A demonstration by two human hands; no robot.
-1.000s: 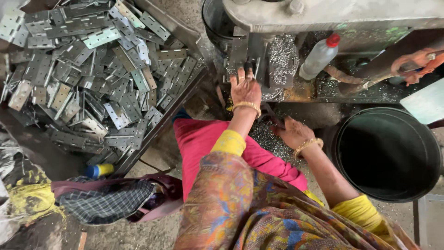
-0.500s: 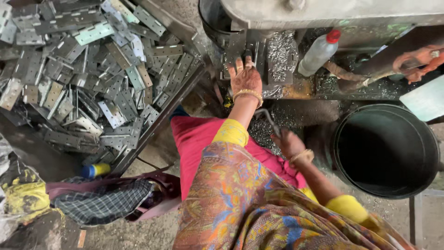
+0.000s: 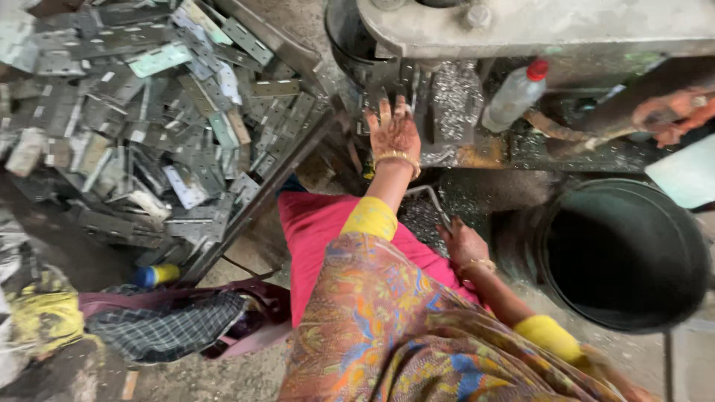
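Comparing this moment with the two pictures before it, we note that the left hand [image 3: 395,134] remains up against the grey press machine [image 3: 536,26], fingers spread flat on the metal bed under the machine head; its grip is open and we see nothing held in it. The right hand [image 3: 463,244] is the one that has changed: a second ago it lay farther out toward the black bucket [image 3: 625,257], and now it sits drawn in, close to the pink cloth [image 3: 320,238] over the lap, just below a thin bent metal rod [image 3: 432,199]. We cannot tell whether that grip is closed on anything; the fingers are curled downward and partly hidden, resting on a bed of small metal chips [image 3: 428,219].

Further findings:
- Well to the left of the left grip lies the heap of flat punched metal plates [image 3: 149,112], contained by a slanted steel rail [image 3: 261,201]. Neither hand touches it.
- Just to the right of the left grip stands a clear plastic bottle with a red cap [image 3: 518,93].
- Far right, another person's hand [image 3: 670,119] rests near a rusty bar.

We judge that the work at the machine is between pieces: one hand stays at the die, the other has pulled back.
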